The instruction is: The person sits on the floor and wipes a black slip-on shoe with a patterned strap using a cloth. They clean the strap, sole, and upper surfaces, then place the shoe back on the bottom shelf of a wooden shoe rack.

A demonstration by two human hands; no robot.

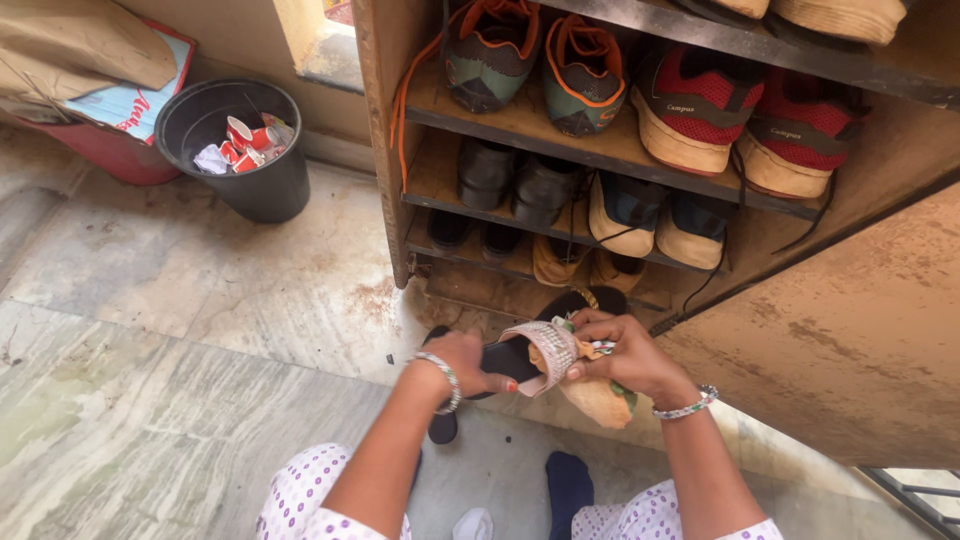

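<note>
Left hand [462, 362]: fingers curled tight around dark sandal [508, 358], thumb over the flat sole; wrist bent inward, beaded bracelet at the wrist, forearm rising from lower centre.
Dark sandal: flat, smooth black sole, held just above the floor before the rack's lowest shelf; wide strap [545, 352] studded with small glittering stones, arched over the middle.
Right hand [625, 357]: closed on a crumpled tan cloth [598, 397], fingertips pressed against the studded strap; wrist cocked, pale bead bracelet on it.
Tan cloth: soft, wrinkled, bunched under the palm, touching the sandal.
Bin [240, 150]: far left, round, black plastic, holding crushed red-and-white paper cups.
Floor [180, 330]: pale veined stone slabs, rust-brown stains near the rack.
Shoe rack [520, 125]: worn brown wood, scuffed shelves; grey-green trainers with orange laces on top, black leather shoes below.
Red trainers [745, 115]: mesh uppers, thick tan soles, upper right shelf.
Rack door [850, 340]: open, right, rough mottled brown surface.
</note>
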